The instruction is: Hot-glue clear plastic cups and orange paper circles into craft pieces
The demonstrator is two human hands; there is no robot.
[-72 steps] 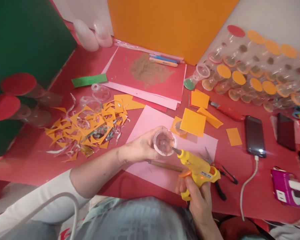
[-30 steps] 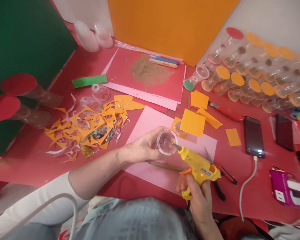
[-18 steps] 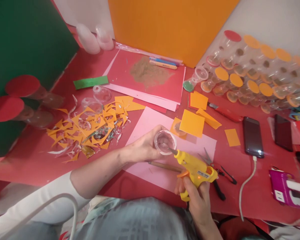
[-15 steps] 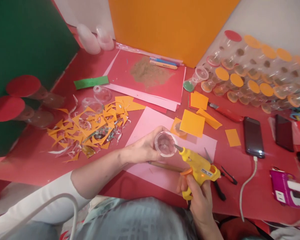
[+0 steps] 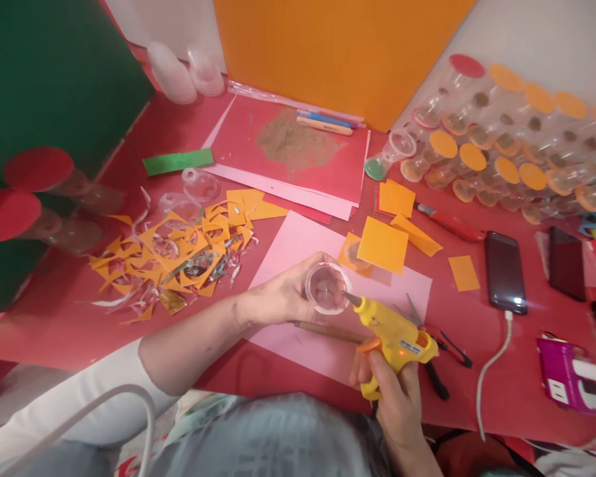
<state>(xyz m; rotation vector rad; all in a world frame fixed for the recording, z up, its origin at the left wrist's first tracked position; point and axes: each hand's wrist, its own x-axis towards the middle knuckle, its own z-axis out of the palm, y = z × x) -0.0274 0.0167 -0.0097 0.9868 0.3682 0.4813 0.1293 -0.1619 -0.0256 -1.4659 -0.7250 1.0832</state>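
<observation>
A small clear plastic cup (image 5: 326, 289) is held by my left hand (image 5: 291, 291), fingers wrapped round its side, its round rim facing up toward me. My right hand (image 5: 390, 384) grips a yellow glue gun (image 5: 392, 331) with an orange trigger; an orange light glows on its body. The gun's metal tip is at the right part of the cup's rim. Under both lies a pink sheet (image 5: 278, 258). Just beyond the cup, a square orange card (image 5: 383, 245) sits beside another clear piece on orange paper (image 5: 356, 255).
Orange paper scraps (image 5: 179, 252) heap at the left, near red-topped cups (image 5: 38, 169). Scissors (image 5: 434, 377) and a brown stick (image 5: 328, 332) lie close to my right hand. Phones (image 5: 505, 271), a red cutter (image 5: 451, 224) and stacked clear cups (image 5: 477, 156) stand to the right.
The glue gun's tip and the cup have shifted very slightly left and down. Both hands keep their hold. The view has moved a little.
</observation>
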